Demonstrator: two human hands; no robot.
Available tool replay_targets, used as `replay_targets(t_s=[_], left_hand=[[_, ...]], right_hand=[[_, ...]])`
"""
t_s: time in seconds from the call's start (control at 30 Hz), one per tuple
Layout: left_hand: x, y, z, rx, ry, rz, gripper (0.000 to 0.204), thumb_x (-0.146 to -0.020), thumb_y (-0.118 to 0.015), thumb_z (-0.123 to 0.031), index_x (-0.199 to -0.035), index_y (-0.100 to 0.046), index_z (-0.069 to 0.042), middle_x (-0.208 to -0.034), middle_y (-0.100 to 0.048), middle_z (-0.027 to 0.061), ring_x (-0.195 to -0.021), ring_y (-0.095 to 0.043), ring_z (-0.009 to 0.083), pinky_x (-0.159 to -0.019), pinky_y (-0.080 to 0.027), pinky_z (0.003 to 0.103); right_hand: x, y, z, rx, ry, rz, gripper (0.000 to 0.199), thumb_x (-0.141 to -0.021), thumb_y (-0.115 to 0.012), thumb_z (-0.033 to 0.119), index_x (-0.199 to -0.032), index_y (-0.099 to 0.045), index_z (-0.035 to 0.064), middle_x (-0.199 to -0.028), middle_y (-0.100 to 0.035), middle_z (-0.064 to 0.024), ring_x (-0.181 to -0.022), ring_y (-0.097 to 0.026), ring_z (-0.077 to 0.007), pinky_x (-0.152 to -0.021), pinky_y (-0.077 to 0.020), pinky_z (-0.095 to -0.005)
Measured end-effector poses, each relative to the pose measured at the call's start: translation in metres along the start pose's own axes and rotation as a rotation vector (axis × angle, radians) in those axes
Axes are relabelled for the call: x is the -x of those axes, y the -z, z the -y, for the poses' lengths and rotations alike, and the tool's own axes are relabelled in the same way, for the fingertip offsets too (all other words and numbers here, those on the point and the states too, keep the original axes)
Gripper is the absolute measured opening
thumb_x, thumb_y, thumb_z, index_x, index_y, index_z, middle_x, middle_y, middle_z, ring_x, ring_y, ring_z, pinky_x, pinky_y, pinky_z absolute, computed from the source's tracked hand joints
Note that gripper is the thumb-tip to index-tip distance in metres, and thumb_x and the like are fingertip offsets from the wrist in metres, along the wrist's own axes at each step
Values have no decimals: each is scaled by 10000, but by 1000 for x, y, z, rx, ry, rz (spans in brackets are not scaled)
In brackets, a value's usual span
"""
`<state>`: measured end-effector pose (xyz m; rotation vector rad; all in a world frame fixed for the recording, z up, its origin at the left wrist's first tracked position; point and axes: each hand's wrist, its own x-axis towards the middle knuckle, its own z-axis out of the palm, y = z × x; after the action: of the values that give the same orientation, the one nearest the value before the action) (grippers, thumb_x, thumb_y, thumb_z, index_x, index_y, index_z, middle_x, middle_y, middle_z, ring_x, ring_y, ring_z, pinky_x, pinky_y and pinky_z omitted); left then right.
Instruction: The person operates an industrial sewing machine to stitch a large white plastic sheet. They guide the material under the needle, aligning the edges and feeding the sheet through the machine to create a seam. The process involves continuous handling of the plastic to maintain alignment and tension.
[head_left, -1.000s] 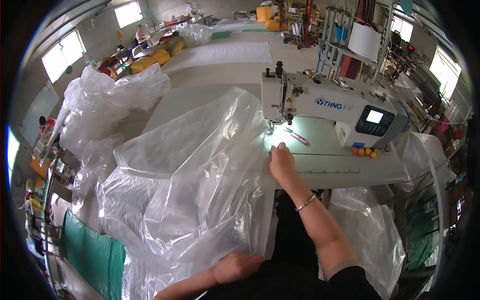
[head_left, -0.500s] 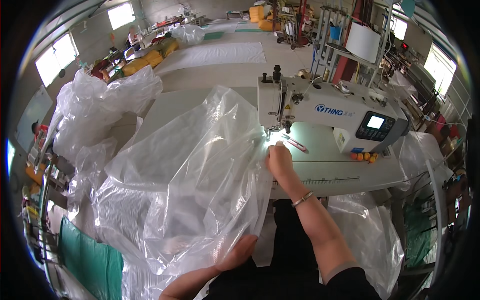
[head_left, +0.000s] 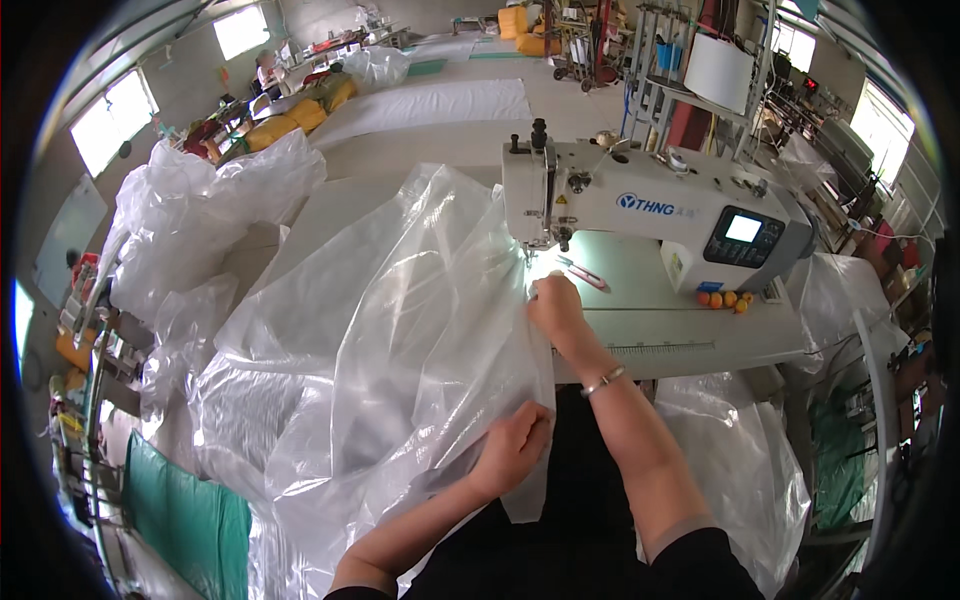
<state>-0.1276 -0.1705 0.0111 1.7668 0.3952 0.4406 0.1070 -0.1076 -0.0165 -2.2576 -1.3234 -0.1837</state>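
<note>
A large clear plastic sheet (head_left: 400, 330) spreads over the table and hangs down over its front edge. Its right edge runs up to the needle area of a white sewing machine (head_left: 640, 200), where a lamp glows. My right hand (head_left: 557, 305) is closed on that edge, just in front of the presser foot. Lower down, near my body, my left hand (head_left: 512, 447) is closed on the same edge of the sheet. A red-handled thread snipper (head_left: 585, 275) lies on the machine bed, just right of the needle.
Several small orange-red fruits (head_left: 725, 300) sit below the control panel. A white thread cone (head_left: 718, 77) stands behind the machine. More bunched plastic (head_left: 210, 220) lies at the left, and a green sheet (head_left: 185, 515) hangs at the lower left. Yellow bundles (head_left: 285, 125) lie farther back.
My left hand has moved up and right along the sheet's edge and is now closed on it. The right hand stays near the needle. The view has shifted slightly.
</note>
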Motion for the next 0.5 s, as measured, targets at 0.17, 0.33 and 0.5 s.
replay_targets(t_s=[0.17,0.33,0.5], left_hand=[[-1,-17,3,3,55,22,135,-896,-520,-29,-1012,-515,38,-750,-588,170,-640,-601,296,-599,-470,353],[2,-17,-16,-906,-375,93,186,-867,-473,24,-1051,-495,38,-987,-604,249,-859,-598,443,-705,-479,445],[-59,-29,-67,-473,-500,-251,256,-807,-496,33,-1055,-555,52,-1086,-566,258,-1046,-549,414,-883,-433,458]], right_hand=[[57,23,25,-97,-11,-45,67,-740,-613,36,-745,-646,-22,-870,-591,-240,-756,-638,-368,-687,-535,-424],[88,25,26,-111,-2,-23,124,-761,-619,48,-871,-636,-7,-872,-554,-205,-778,-612,-384,-682,-503,-457],[132,20,27,-411,171,-362,232,-768,-626,75,-976,-589,-20,-870,-553,-179,-780,-593,-385,-678,-495,-463]])
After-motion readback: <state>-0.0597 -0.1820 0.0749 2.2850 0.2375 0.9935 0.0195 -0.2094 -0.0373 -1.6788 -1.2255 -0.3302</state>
